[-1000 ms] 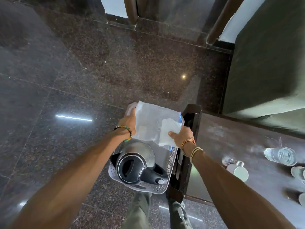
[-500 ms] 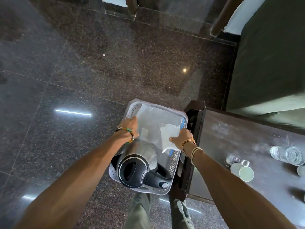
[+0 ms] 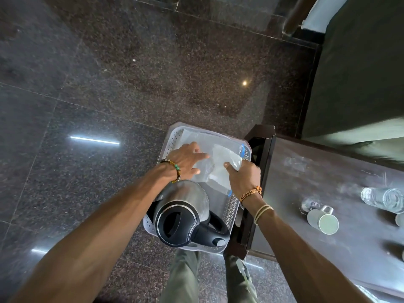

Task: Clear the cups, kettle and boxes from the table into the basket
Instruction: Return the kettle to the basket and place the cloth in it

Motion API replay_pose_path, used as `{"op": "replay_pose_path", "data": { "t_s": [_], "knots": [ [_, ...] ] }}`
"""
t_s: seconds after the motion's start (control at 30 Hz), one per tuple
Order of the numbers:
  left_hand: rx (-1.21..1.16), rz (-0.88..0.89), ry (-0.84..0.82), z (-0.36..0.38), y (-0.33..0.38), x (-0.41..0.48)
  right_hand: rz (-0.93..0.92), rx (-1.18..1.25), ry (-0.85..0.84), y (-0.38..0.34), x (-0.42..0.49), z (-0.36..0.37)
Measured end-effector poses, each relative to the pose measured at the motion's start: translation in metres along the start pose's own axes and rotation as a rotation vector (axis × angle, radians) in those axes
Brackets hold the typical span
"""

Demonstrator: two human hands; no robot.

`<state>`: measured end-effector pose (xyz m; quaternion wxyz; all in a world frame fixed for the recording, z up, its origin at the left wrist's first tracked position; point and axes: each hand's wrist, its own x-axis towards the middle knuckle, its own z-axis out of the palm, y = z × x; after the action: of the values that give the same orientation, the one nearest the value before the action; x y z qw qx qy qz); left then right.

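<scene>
Looking down from the head view, you have 1 perforated white basket (image 3: 169, 141) on the dark floor (image 3: 109, 84), just beside the desk (image 3: 306, 193). Kettle (image 3: 183, 212): steel, black lid, in the basket's near end. Clear plastic box (image 3: 220, 154): in the far end. Your left hand (image 3: 188, 158), fingers spread, lies flat on the box; your right hand (image 3: 242, 173) presses its right edge, fingers hidden. On the desk: 1 steel cup (image 3: 322, 220) on its side, 1 glass (image 3: 382, 199) lying beyond it.
</scene>
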<state>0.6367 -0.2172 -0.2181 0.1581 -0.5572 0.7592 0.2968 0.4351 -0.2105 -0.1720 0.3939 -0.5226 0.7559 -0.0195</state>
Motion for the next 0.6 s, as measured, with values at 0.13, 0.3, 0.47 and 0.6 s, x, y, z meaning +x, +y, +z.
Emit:
{"op": "replay_pose_path", "data": {
  "t_s": [0.13, 0.3, 0.47, 0.6],
  "knots": [
    [0.117, 0.025, -0.039, 0.010, -0.007, 0.006, 0.088, 0.163, -0.151, 0.007, 0.022, 0.016],
    [0.138, -0.026, -0.085, 0.017, -0.011, 0.013, 0.184, 0.130, -0.108, 0.006, 0.047, 0.027],
    [0.110, -0.058, -0.156, 0.014, -0.007, 0.019, 0.183, 0.094, -0.084, 0.003, 0.052, 0.033],
    [0.072, -0.073, -0.188, 0.006, -0.002, 0.018, 0.217, 0.142, -0.104, 0.008, 0.049, 0.028]
  ]
}}
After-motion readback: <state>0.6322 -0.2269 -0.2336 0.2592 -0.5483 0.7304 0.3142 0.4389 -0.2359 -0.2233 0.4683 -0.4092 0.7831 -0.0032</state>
